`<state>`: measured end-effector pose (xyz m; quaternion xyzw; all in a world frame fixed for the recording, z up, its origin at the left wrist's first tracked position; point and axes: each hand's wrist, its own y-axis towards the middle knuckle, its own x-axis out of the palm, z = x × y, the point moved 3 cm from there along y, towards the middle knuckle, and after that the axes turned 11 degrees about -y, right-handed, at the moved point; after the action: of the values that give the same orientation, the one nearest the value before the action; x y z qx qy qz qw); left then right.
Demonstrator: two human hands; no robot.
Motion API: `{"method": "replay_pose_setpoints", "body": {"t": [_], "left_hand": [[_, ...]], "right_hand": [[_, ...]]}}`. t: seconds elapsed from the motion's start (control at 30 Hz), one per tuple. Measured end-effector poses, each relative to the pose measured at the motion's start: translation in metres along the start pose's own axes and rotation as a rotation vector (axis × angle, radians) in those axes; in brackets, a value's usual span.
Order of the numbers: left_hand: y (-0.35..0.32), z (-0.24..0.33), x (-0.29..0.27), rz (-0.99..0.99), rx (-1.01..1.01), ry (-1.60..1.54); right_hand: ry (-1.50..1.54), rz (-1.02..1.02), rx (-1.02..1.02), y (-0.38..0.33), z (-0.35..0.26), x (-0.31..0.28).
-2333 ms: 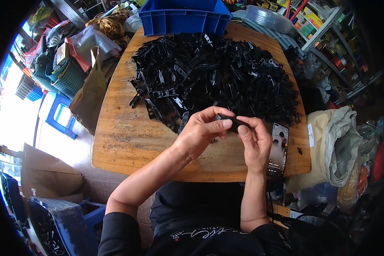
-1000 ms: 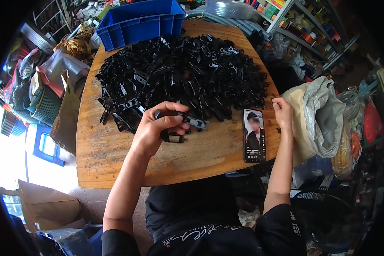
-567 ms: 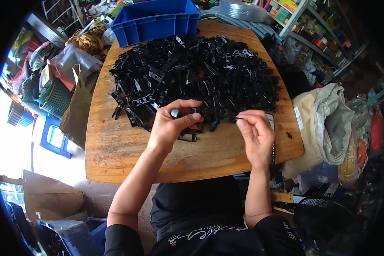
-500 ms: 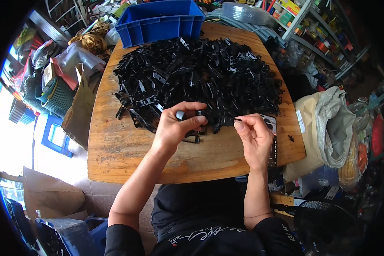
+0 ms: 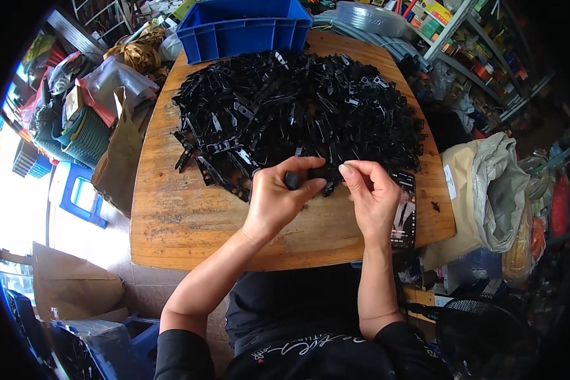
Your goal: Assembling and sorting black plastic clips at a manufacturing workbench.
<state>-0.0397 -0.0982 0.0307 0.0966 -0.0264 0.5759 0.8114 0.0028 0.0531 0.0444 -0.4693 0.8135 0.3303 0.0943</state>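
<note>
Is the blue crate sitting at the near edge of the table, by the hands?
No, the blue crate stands at the table's far edge, beyond the black parts pile.

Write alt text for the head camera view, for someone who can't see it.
Two bare hands, left hand and right hand, pinch a small black plastic part over a wooden table. Behind lies a black parts pile, a blue crate and a phone.
</note>
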Motion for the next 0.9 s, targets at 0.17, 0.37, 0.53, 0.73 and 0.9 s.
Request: {"method": "replay_pose_setpoints", "body": {"t": [0.17,0.37,0.53,0.73,0.9], "left_hand": [[0.001,0.002,0.004,-0.009,-0.071,-0.086],[0.001,-0.012,0.0,-0.058,-0.19,-0.378],[0.005,-0.002,-0.008,0.048,-0.108,-0.408],[0.004,0.003,-0.008,0.035,-0.124,-0.338],[0.003,0.004,-0.009,0.031,-0.129,-0.336]], "right_hand": [[-0.037,0.05,-0.069,-0.001,-0.004,-0.002],[-0.068,-0.106,0.032,-0.003,-0.01,0.004],[-0.644,0.046,-0.215,0.007,0.033,-0.006],[-0.737,-0.02,-0.188,0.008,0.042,-0.006],[-0.696,-0.025,-0.224,0.006,0.043,-0.005]]}}
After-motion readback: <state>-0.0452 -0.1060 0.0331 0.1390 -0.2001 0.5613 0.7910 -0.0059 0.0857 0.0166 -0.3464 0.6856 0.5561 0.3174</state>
